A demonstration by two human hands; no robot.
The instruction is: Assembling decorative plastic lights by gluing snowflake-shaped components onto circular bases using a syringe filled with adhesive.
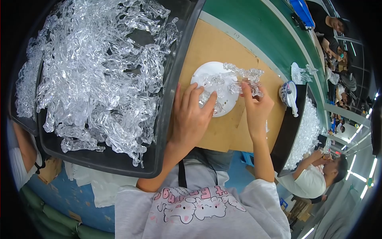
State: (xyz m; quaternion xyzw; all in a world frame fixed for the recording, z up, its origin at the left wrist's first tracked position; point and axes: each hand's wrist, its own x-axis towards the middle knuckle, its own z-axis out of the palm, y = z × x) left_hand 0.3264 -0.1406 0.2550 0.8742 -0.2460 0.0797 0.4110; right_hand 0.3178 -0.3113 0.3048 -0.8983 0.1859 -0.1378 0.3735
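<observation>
A white round plate (229, 104) lies on the brown board, with several clear, knobbly plastic pieces (215, 81) on it. My left hand (193, 113) reaches over the plate's near left side, its fingers bent and its thumb against a clear piece among those there. At the plate's right edge, my right hand (258, 105) pinches a clear plastic piece (248, 88) between thumb and fingers. Just beyond it, another clear piece (250, 73) sticks out past the rim. Fingers partly cover the pieces, so their exact outlines are hard to make out.
A large black tray (157, 159) heaped with clear plastic pieces (99, 75) fills the left. To the right are a patterned bowl (285, 92) with a white spoon (293, 105) and another dark tray (287, 131) of clear bits. Co-workers sit nearby; a green surface (238, 20) runs behind.
</observation>
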